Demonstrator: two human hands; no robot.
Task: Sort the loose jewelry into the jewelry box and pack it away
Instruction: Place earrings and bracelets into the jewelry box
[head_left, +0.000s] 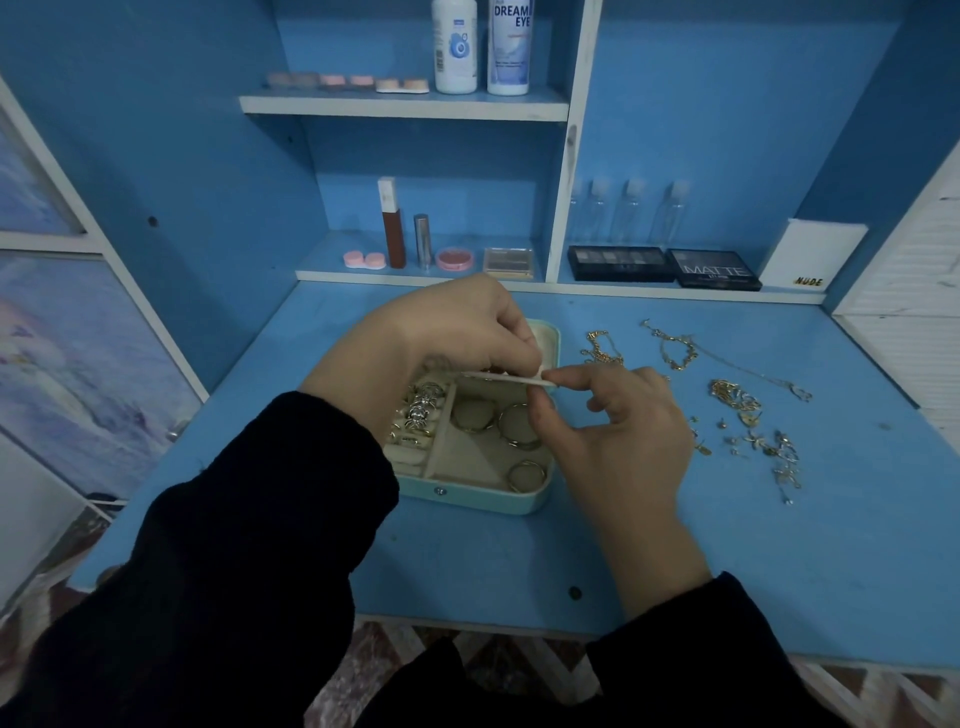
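Jewelry box (467, 496): it sits open in the middle of the counter (675, 545), directly under your hands.
Already sorted: a cluster of rings (421, 410) is seated in the padded rolls on the box's left side, and three hoops (472, 413) lie in its right-hand compartments.
Left hand (457, 332): your fingers are curled and pinch the left end of a thin cream panel (511, 379) above the box.
Right hand (597, 415): your thumb and forefinger pinch the panel's right end, with the other fingers loose.
Panel: you hold it level over the box. I cannot tell whether it is hinged to the box.
Still loose: two gold chains (602, 348) and a fine necklace (753, 374) lie toward the counter's back edge. A gold tangle (735, 397) and scattered small pieces (774, 452) lie between the box and the right edge.
Progress: I'd judge you are under halfway. The chains and small pieces are not yet in, and the box is not yet closed.
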